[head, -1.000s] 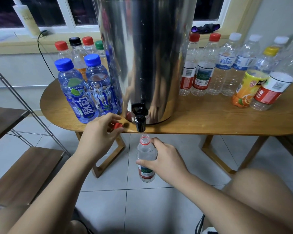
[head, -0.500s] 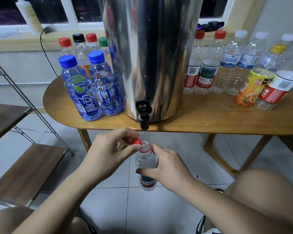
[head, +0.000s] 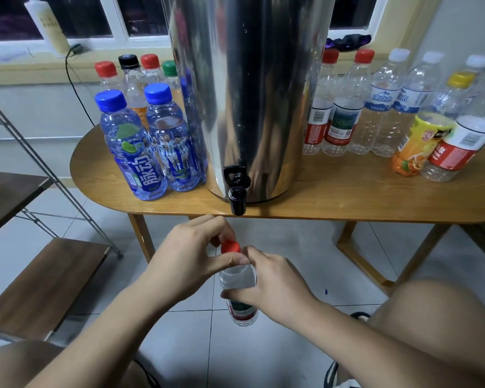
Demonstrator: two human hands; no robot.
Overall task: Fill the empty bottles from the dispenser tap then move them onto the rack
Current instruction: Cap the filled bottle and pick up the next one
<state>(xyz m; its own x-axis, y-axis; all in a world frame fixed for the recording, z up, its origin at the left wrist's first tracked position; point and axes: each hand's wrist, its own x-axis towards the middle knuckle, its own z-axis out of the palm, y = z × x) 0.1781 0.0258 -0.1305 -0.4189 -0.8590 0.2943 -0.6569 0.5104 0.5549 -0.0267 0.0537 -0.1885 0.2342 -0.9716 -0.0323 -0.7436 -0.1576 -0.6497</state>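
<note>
Small bottle point(head: 238, 280) held and capped below the tap point(head: 237, 201) of the dispenser point(head: 249, 93).

The wooden table point(head: 347, 197) is occupied by the steel dispenser at its front edge, with blue-capped bottles point(head: 129, 147) grouped to one side and clear bottles point(head: 381, 107) ranged along the other. The rack point(head: 42, 278), with wooden shelves, is seen beside the table. Below the tap, off the table, the small bottle's body is grasped by the right hand point(head: 275, 284), and the red cap point(head: 230, 247) at its mouth is pinched by the left hand point(head: 188, 261).
</note>
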